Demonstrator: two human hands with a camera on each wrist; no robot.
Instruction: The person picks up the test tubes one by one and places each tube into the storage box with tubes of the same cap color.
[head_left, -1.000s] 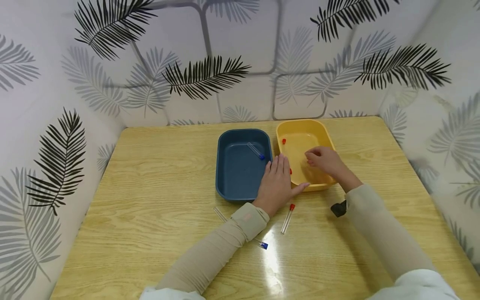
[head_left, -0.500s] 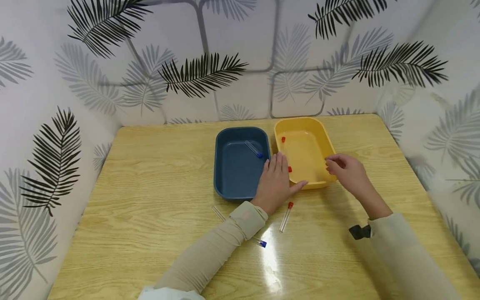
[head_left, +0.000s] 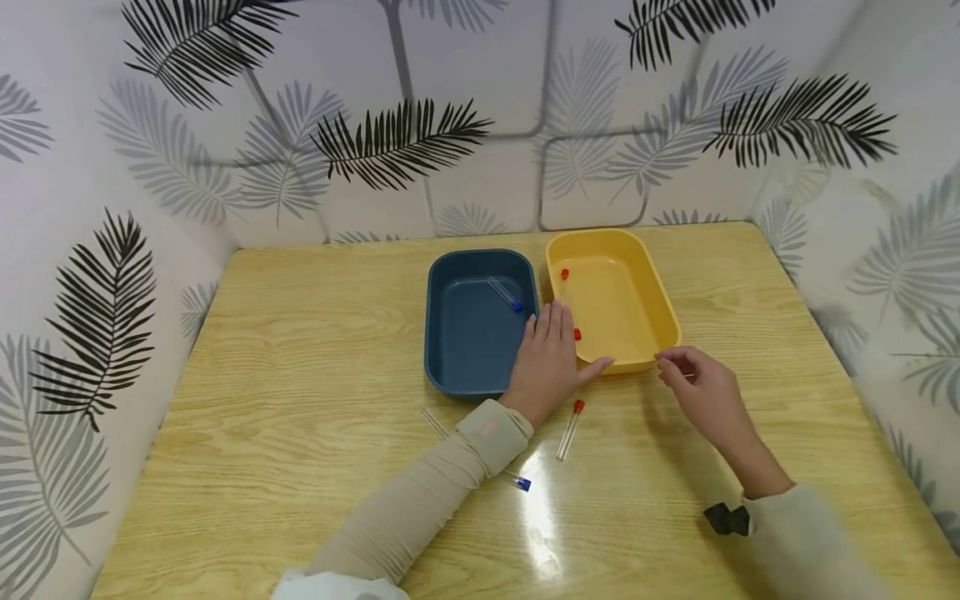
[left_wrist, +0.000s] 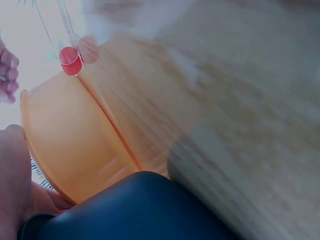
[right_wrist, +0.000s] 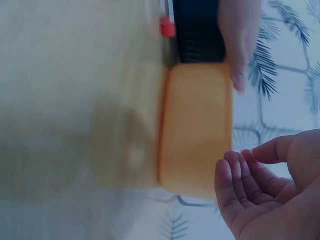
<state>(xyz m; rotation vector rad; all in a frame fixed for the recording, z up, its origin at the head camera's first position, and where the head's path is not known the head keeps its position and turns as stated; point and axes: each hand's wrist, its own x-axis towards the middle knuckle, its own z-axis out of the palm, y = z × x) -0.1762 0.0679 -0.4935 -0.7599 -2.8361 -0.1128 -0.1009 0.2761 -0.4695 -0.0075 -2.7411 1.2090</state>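
My left hand lies with fingers straight across the neighbouring rims of a dark blue tray and a yellow tray. By the yellow tray's near right corner is my right hand, thumb and fingertips close together. Nothing shows between its fingers in the right wrist view; whether they touch the rim I cannot tell. Two red caps show inside the yellow tray, partly hidden by my left hand. One clear tube with a blue cap lies in the blue tray.
In front of the trays, a red-capped clear tube lies on the wooden table. A blue-capped tube passes under my left forearm, its middle hidden. Leaf-patterned cloth walls stand at the back and sides.
My right hand has drawn back from over the yellow tray, moving right and toward me to its near corner. The left hand has stayed on the rims.
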